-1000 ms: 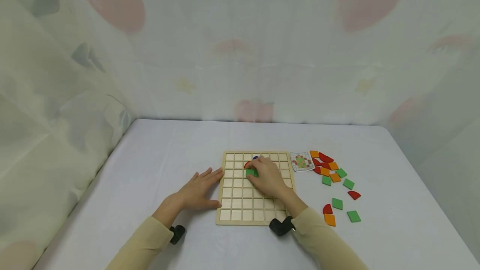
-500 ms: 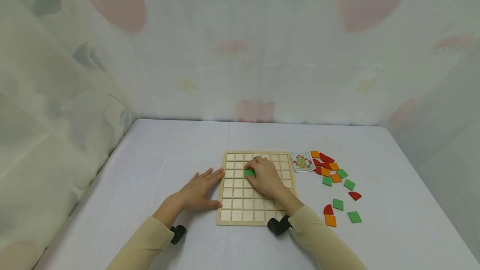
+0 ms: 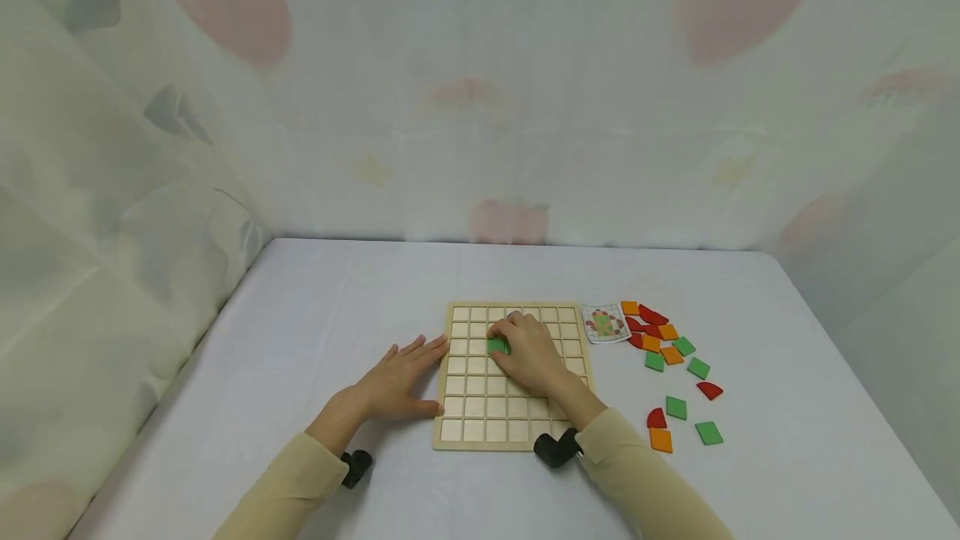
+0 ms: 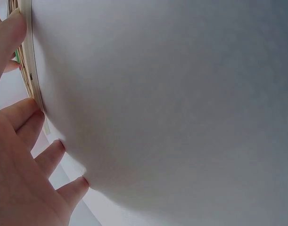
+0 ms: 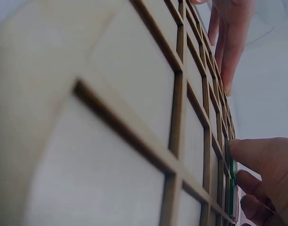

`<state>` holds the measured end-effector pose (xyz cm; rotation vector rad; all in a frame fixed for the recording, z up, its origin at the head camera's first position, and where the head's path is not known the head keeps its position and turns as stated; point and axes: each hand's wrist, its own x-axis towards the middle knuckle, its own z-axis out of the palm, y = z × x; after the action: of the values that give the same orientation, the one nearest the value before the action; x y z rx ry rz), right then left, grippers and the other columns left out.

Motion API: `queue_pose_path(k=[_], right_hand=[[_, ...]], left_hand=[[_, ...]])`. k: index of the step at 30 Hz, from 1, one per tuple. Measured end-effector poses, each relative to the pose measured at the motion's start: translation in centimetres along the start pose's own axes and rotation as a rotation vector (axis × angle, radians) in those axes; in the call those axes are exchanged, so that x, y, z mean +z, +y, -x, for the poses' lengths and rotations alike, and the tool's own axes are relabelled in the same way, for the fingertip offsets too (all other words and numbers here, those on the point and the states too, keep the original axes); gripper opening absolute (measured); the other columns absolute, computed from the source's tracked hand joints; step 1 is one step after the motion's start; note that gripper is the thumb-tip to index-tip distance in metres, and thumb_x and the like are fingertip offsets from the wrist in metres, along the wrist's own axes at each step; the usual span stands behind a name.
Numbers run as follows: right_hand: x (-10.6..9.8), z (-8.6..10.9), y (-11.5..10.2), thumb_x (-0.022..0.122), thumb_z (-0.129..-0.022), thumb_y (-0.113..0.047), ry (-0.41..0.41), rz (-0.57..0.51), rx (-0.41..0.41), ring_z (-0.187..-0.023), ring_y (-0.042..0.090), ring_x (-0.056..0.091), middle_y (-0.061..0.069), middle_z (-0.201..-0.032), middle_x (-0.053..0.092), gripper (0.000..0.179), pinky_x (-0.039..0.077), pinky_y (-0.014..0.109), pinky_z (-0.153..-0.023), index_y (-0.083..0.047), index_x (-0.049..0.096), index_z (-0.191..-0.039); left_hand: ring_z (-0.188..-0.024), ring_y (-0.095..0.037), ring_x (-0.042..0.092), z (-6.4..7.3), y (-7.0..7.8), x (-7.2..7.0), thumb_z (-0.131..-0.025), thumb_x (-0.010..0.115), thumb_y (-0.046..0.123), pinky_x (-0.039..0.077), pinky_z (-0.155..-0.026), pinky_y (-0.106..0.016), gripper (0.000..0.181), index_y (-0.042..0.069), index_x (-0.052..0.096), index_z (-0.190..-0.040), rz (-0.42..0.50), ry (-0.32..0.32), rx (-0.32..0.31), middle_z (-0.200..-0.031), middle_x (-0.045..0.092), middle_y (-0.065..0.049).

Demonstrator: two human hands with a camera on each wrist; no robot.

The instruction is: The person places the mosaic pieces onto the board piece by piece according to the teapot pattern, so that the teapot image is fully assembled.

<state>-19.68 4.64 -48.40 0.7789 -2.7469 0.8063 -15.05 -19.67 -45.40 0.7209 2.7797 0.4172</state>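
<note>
1. Head view: the right hand (image 3: 536,357) leans over a wooden board (image 3: 477,406), its thumb and bent fingers clamped on a green tile (image 3: 496,345).
2. The green tile lies between those fingertips, over the far half of the board; in the right wrist view it sits low against the surface, but whether it is down inside a square cannot be told.
3. Rows of squares run from the grip toward the person, and a few lie beyond it.
4. To the left of the grip, the left hand (image 3: 397,380) lies with fingers straight and apart, holding nothing; the thumb and a fingertip touch the board's left edge.
5. To the right of the grip and slightly farther away, a printed card (image 3: 606,324) rests just beside the board's far right corner.
6. Past the card, right of the grip, loose orange squares (image 3: 651,343), red wedges (image 3: 652,316) and green diamonds (image 3: 698,368) are bunched together.
7. Nearer the person, right of the grip, a red wedge touches or nearly touches an orange square, with two green diamonds near them.
8. Below the grip, a black camera (image 3: 555,450) sits at the right sleeve (image 3: 652,473).
</note>
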Motion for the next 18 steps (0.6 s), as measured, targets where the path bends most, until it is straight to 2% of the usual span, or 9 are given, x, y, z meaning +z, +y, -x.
queue_pose_path(k=[7, 11, 18], right_hand=[[-1.3, 0.3, 0.0, 0.068, -0.083, -0.023, -0.019, -0.024, 0.033, -0.08, 0.013, 0.047, -0.003, -0.094, 0.056, 0.02, 0.039, 0.028, -0.067, -0.018, 0.066, -0.102], [-2.5, 0.8, 0.3, 0.068, -0.083, -0.021, -0.01, -0.033, 0.023, -0.081, 0.015, 0.049, -0.002, -0.094, 0.057, 0.021, 0.04, 0.027, -0.066, -0.016, 0.066, -0.103], [-4.3, 2.4, 1.2, 0.068, -0.082, -0.017, 0.025, -0.101, 0.044, -0.09, 0.014, 0.053, -0.003, -0.099, 0.059, 0.021, 0.047, 0.03, -0.073, -0.013, 0.066, -0.103]], left_hand=[[-0.139, -0.032, 0.019, 0.0, 0.0, 0.0, -0.075, 0.071, 0.044, 0.016, -0.107, -0.061, 0.089, 0.015, 0.026, -0.146, 0.0, -0.001, -0.007, -0.152, 0.024, 0.001], [-0.14, -0.031, 0.019, -0.1, 0.1, 0.1, -0.075, 0.072, 0.044, 0.015, -0.107, -0.061, 0.089, 0.016, 0.026, -0.146, -0.007, -0.006, -0.019, -0.152, 0.024, 0.001], [-0.14, -0.031, 0.019, -0.1, 0.1, 0.1, -0.075, 0.072, 0.044, 0.015, -0.107, -0.061, 0.089, 0.016, 0.027, -0.146, -0.011, -0.008, -0.027, -0.152, 0.024, 0.002]])
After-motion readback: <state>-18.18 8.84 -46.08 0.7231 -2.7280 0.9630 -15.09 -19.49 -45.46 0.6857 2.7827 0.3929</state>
